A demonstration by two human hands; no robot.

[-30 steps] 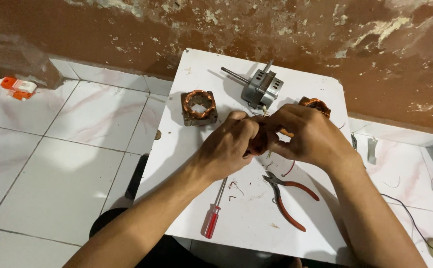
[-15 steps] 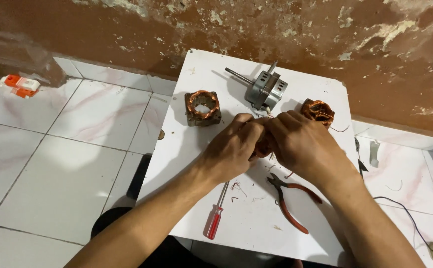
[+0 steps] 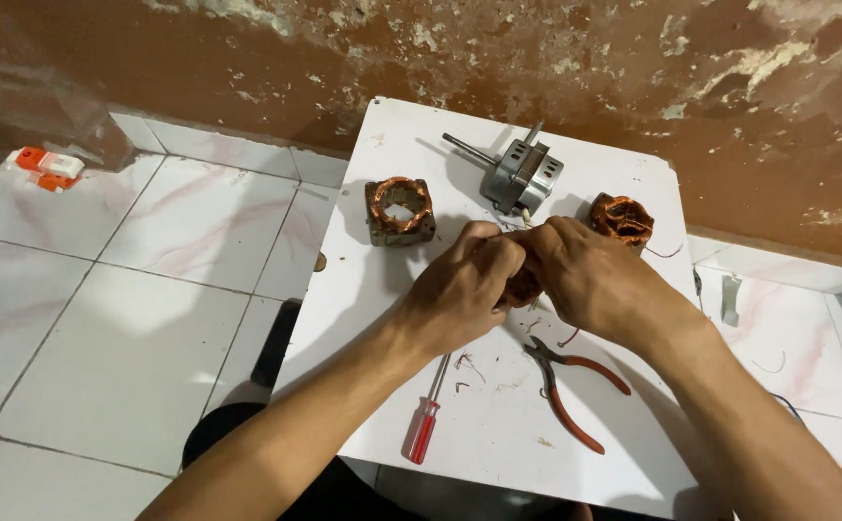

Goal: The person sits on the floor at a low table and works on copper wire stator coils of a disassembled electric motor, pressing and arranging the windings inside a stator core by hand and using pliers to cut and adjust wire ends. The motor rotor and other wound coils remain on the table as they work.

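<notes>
White square bench [image 3: 498, 425] top: both hands, left [image 3: 460, 289] and right [image 3: 585, 275], squeeze shut around a small brownish copper-coloured lump [image 3: 522, 287], mostly hidden.

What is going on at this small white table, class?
A person sits at a white square table, with the left hand and right hand pressed together around a small copper-coloured part, mostly hidden by the fingers. Behind the hands stand a copper-wound square stator, a grey metal motor with a shaft and another copper coil block. A red-handled screwdriver and red-handled pliers lie nearer the person.
</notes>
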